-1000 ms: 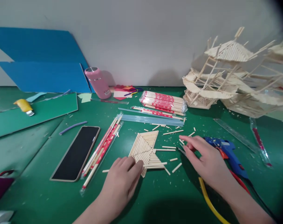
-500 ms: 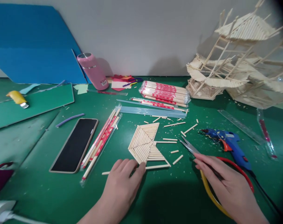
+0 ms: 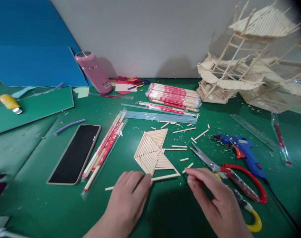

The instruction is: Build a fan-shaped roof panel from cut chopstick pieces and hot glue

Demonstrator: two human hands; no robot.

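My left hand point(image 3: 129, 195) rests on the table with its fingers closed over a long wooden stick point(image 3: 165, 177), whose two ends show on either side of the hand. Just beyond it lies a flat fan-shaped panel of wooden sticks point(image 3: 150, 148), one part of its outline unfilled. My right hand point(image 3: 212, 198) is empty, thumb and index finger slightly apart, with the fingertips at a short cut stick point(image 3: 189, 167). Scissors point(image 3: 222, 169) with red and yellow handles lie beside and partly behind that hand, blades a little apart.
A blue glue gun point(image 3: 239, 147) lies at the right, below stick-built towers point(image 3: 224, 86). Packs of sticks point(image 3: 173, 96), blue strips point(image 3: 160, 116) and a pink bottle point(image 3: 94, 72) are at the back. To the left are a phone point(image 3: 74, 153) and a bagged stick bundle point(image 3: 105, 150).
My right hand has let go of the scissors, which now lie on the table, and has moved left to the short stick. My left hand stays on the long stick. The view has shifted slightly.
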